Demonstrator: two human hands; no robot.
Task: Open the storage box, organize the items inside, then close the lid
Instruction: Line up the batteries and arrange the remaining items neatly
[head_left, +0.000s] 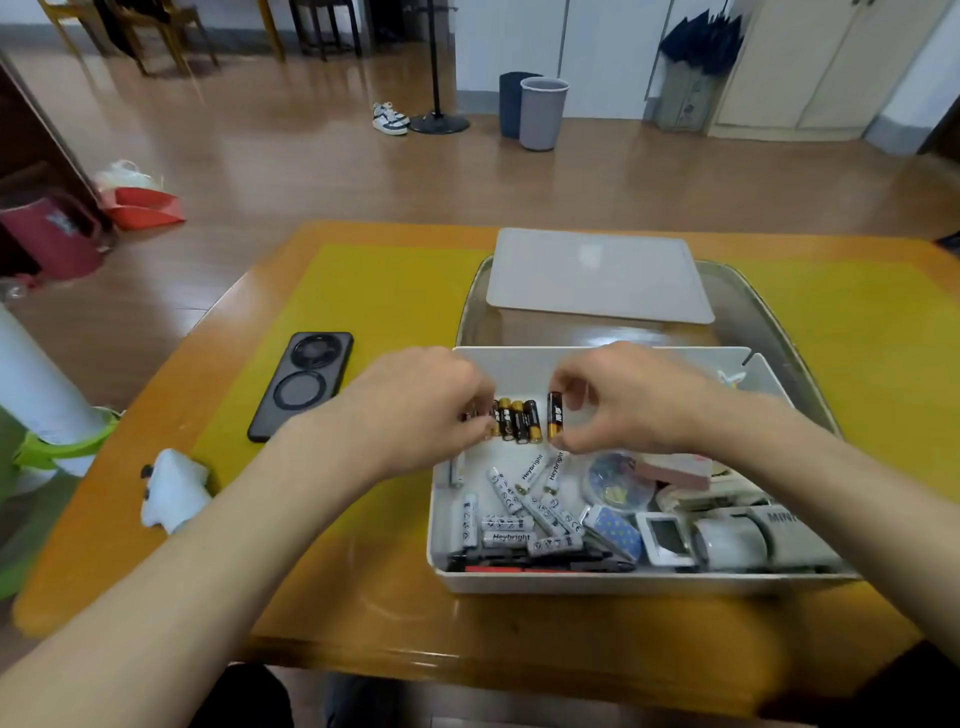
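The white storage box (597, 581) stands open on the table, its grey lid (597, 278) lying flat behind it. A row of black-and-gold batteries (517, 420) stands at the box's far wall. My right hand (631, 397) pinches one more black-and-gold battery (554, 413) upright, just right of the row. My left hand (421, 405) has its fingers curled at the left end of the row, on the batteries there. Several white batteries (511, 512) lie loose in the box's near left part, above dark pens (530, 561) along the front wall.
A tape roll (730, 543), a small white device (665, 538), a blue dotted case (615, 532) and a pink pad (675, 467) fill the box's right side. A clear tray (763, 312) lies under the box. A black phone (301, 384) and white plush toy (174, 491) lie left.
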